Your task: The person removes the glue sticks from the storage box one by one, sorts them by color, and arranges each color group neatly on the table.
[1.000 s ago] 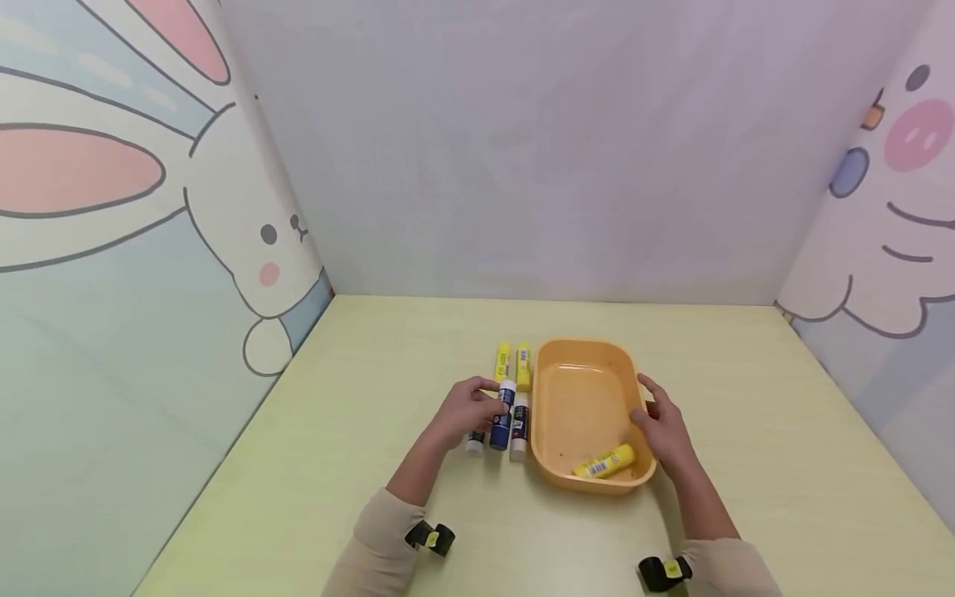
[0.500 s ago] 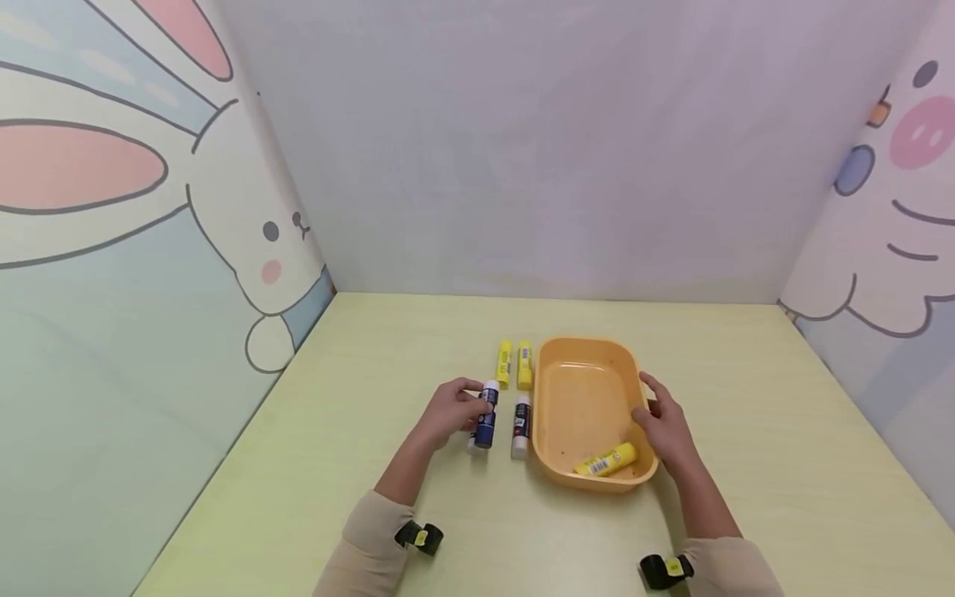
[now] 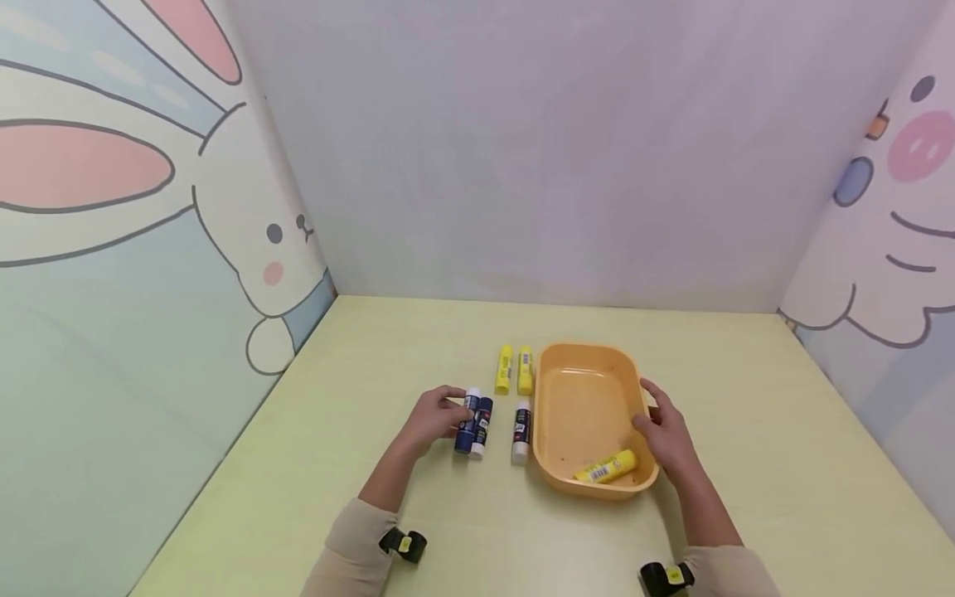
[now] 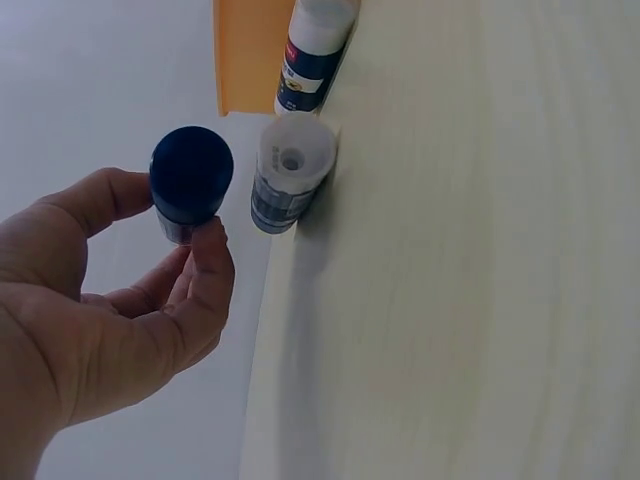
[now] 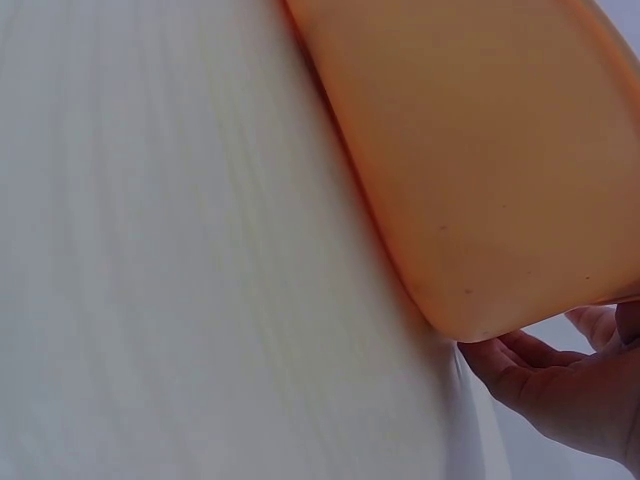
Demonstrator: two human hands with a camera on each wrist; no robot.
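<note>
My left hand (image 3: 433, 421) pinches a dark blue glue stick (image 3: 466, 436) with a white cap between thumb and fingers. In the left wrist view its blue end (image 4: 190, 175) faces the camera, raised off the table. Just right of it lies another navy glue stick (image 3: 482, 427) with a white end, and a third navy-and-white one (image 3: 521, 433) lies beside the orange plastic tray (image 3: 585, 398). My right hand (image 3: 666, 429) grips the tray's right side, thumb over the rim and fingers outside. Inside the tray, near its front, is a yellow glue stick (image 3: 606, 468).
Two yellow glue sticks (image 3: 504, 370) lie side by side behind the navy ones, left of the tray. The pale wooden table (image 3: 358, 356) meets a plain back wall (image 3: 537, 166) and side walls with cartoon animals.
My left hand has carried the dark blue glue stick leftward, from beside the third navy stick to the left side of the other one. The right hand stays on the tray.
</note>
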